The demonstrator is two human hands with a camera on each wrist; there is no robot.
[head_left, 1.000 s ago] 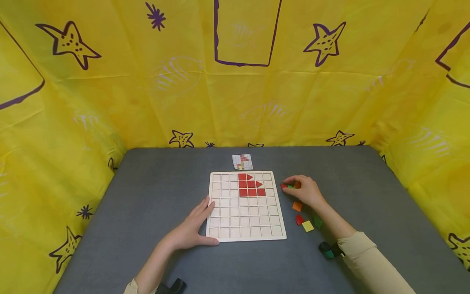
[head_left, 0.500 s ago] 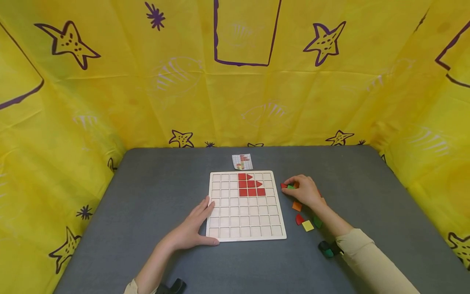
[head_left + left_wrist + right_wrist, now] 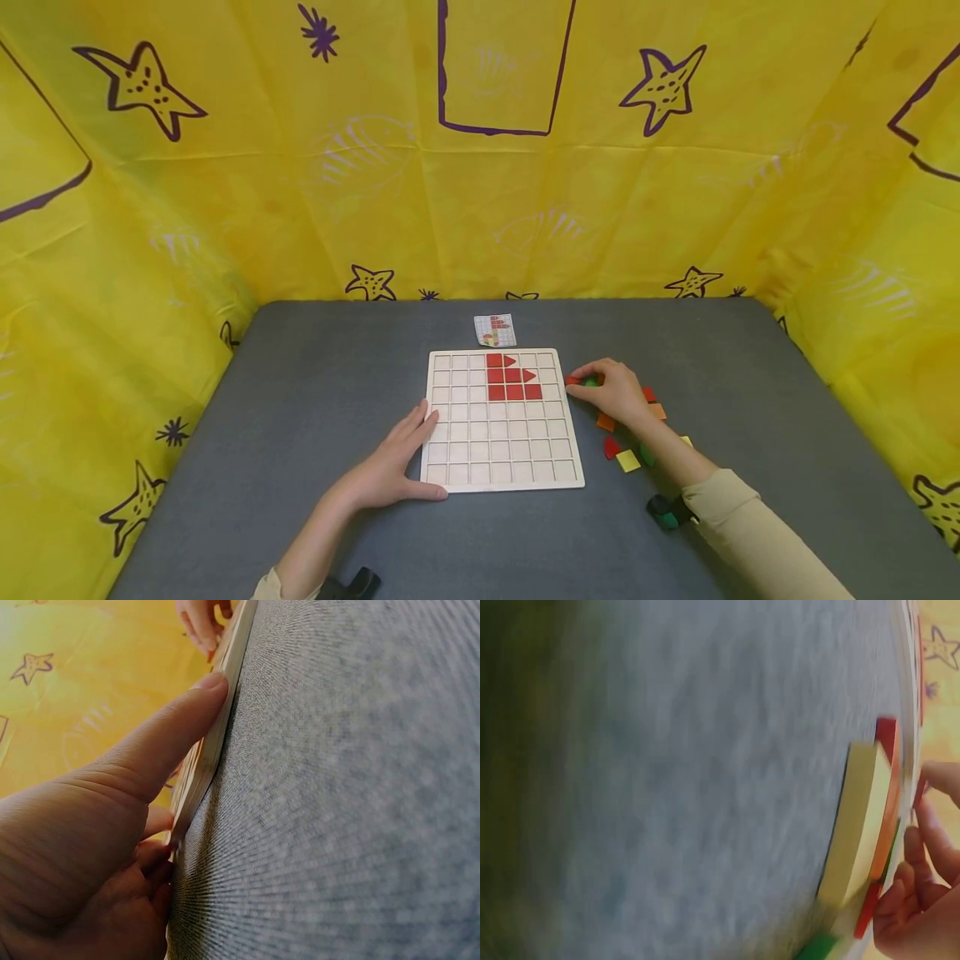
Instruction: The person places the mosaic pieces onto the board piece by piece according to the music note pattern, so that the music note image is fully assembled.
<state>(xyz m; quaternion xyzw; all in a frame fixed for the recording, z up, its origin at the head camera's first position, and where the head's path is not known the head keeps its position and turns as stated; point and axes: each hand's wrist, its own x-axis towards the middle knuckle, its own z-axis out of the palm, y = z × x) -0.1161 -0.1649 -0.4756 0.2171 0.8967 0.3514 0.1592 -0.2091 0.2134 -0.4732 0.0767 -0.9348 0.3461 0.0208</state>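
Carried too low, the red tile (image 3: pixel 572 380) pinched in the right hand (image 3: pixel 618 390) could snag the wooden grid board (image 3: pixel 518 430), which the left hand (image 3: pixel 396 463), thumb spread apart, touches.

A pale wooden gridded board (image 3: pixel 500 431) lies flat, six red squares (image 3: pixel 514 392) and two red triangles (image 3: pixel 528 376) in its upper rows; a small red piece (image 3: pixel 573 381) is held just beside the board's right edge.
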